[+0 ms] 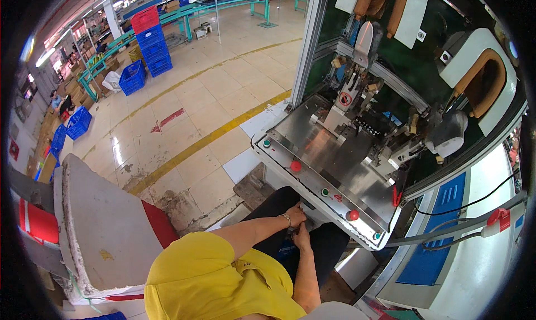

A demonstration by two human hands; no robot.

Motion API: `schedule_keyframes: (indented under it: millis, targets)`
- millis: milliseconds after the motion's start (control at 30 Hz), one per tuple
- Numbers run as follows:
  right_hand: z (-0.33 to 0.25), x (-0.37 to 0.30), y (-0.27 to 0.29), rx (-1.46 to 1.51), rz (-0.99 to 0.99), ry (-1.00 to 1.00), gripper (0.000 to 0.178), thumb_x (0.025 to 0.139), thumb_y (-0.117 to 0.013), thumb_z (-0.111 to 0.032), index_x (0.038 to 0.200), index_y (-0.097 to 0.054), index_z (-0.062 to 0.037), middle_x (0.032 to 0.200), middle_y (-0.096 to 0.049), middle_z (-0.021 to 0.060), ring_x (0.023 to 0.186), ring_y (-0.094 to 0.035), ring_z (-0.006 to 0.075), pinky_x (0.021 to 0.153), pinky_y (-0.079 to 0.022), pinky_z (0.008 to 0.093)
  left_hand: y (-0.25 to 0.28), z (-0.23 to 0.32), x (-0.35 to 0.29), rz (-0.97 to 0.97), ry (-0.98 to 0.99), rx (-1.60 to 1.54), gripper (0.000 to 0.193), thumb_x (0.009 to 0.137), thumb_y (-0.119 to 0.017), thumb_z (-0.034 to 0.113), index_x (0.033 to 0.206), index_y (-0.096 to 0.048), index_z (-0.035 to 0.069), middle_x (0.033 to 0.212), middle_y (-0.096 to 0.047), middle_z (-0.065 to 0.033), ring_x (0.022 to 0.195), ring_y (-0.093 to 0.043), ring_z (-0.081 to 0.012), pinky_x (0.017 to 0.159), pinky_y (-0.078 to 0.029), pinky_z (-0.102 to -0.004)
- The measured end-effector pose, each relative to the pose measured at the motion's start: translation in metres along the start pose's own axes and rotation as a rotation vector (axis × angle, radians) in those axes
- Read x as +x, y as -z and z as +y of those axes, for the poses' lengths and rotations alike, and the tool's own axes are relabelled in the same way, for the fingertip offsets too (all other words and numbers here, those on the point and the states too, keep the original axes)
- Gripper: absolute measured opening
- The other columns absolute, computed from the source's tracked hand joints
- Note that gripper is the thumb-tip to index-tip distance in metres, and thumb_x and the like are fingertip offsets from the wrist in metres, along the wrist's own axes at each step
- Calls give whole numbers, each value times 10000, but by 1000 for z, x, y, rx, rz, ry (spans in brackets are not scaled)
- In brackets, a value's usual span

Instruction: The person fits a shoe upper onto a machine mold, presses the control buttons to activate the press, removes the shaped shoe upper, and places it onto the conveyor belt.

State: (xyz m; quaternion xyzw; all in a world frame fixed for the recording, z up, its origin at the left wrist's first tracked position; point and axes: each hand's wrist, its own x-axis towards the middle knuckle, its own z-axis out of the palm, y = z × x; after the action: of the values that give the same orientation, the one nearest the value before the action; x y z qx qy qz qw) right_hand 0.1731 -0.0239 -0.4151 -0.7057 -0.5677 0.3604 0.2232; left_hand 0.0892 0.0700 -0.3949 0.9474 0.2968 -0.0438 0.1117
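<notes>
Nearest thing to the hands: the button strip (pixel 338 201) along the near edge of the machine's metal desk (pixel 312 131). On it we count three green buttons alternating with two red ones. Left hand (pixel 296 214) and right hand (pixel 302 240) meet below that edge, over the dark trousers (pixel 330 247). Fingers look curled in, one hand against the other; whether anything is held between them, we cannot tell. A bracelet (pixel 287 220) circles the left wrist.

On the desk we note two metal clamping fixtures, the farther one topped by a grey shoe-shaped form (pixel 367 43), the nearer by a second grey form (pixel 448 134). Brown curved pads (pixel 487 82) on white plates hang above and behind them. A red-handled tool (pixel 396 196) is at the desk's right corner.

Right of the machine: a white cabinet with a blue vented panel (pixel 438 219). Left of the person in the yellow shirt (pixel 215 281), a worn grey panel (pixel 111 225). Farther out we see yellow lines on the tiled floor (pixel 195 119), stacked blue crates (pixel 156 55) under a red crate (pixel 144 20), and a green conveyor frame (pixel 234 3).
</notes>
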Motion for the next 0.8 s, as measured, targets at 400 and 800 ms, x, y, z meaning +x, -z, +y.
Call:
schedule_keyframes:
  millis: [400, 800]
  targets:
    - [7, 5, 0, 9, -27, 18, 342, 719, -501, -71, 1048, -433, -9, 933, -540, 228, 865, -520, 364, 718, -424, 409, -2, -3, 3, -62, -79, 39, 97, 605, -557, 118, 679, -615, 92, 740, -588, -119, 791, -553, -266, 968, -188, -492]
    - [2, -3, -1, -22, 36, 40, 349, 716, -492, -80, 1053, -422, -25, 919, -535, 241, 839, -510, 395, 698, -419, 441, -11, -5, 5, -139, -124, 21, 182, 638, -535, 129, 803, -612, 141, 781, -598, -97, 846, -552, -239, 952, -216, -480]
